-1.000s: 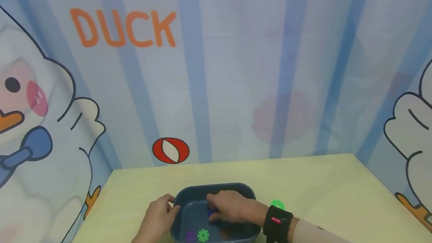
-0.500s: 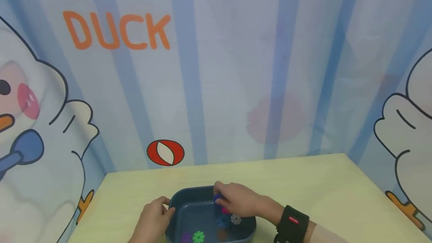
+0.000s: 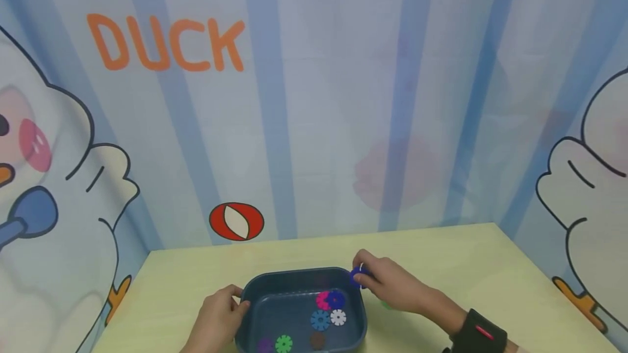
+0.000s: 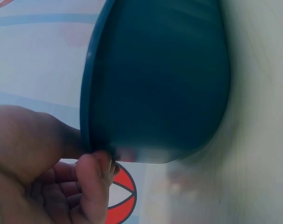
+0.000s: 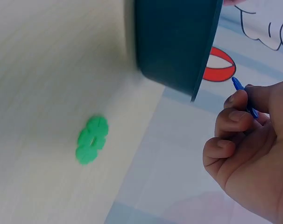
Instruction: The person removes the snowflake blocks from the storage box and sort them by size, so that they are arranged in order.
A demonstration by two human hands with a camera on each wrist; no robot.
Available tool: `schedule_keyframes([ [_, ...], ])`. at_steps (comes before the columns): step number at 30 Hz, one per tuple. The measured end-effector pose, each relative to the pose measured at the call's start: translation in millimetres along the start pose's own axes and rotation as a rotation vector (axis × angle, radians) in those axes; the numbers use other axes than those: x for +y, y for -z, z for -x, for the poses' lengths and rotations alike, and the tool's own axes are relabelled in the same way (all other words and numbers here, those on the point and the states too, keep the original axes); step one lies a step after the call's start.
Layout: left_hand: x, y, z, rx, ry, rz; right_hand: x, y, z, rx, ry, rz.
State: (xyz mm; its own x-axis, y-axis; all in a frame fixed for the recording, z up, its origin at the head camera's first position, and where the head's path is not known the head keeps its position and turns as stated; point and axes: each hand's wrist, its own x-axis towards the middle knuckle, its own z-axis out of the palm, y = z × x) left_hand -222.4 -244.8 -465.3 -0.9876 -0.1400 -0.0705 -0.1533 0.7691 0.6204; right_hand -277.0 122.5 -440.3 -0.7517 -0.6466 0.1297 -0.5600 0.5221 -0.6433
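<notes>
Pinching the left end of a dark blue tray (image 3: 279,314) by its rim, the left hand (image 3: 216,316) has its fingers and thumb set either side of the edge. Inside the tray, reading rightward, we record a purple disc (image 3: 265,346) beside a green disc (image 3: 283,344) on the near side, then a brown disc (image 3: 317,340), a light blue disc (image 3: 320,320), a pink disc (image 3: 322,300) overlapping a dark blue disc (image 3: 337,299), and a white disc (image 3: 338,317) just nearer. By the far right corner we see the held disc (image 3: 355,276), blue, pinched between thumb and fingers of the right hand (image 3: 396,286), apart from the rim. We note a green piece (image 5: 92,140) flat on the pale surface (image 3: 441,255) outside the tray, mostly hidden behind that hand in the head view.
</notes>
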Motion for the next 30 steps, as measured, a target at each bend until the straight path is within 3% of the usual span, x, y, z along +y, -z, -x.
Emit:
schedule_keyframes([
  [11, -3.0, -0.3, 1.0, -0.005, -0.015, 0.005, 22.2, 14.5, 21.0, 0.066, -0.051, 0.006],
  [20, -2.9, -0.5, -0.5, -0.001, -0.005, -0.002, 38.9, 20.8, 35.9, 0.116, -0.046, 0.015],
  [30, -0.9, 0.1, -0.4, -0.005, 0.001, 0.009, 56.6, 25.8, 52.1, 0.128, -0.096, -0.024],
])
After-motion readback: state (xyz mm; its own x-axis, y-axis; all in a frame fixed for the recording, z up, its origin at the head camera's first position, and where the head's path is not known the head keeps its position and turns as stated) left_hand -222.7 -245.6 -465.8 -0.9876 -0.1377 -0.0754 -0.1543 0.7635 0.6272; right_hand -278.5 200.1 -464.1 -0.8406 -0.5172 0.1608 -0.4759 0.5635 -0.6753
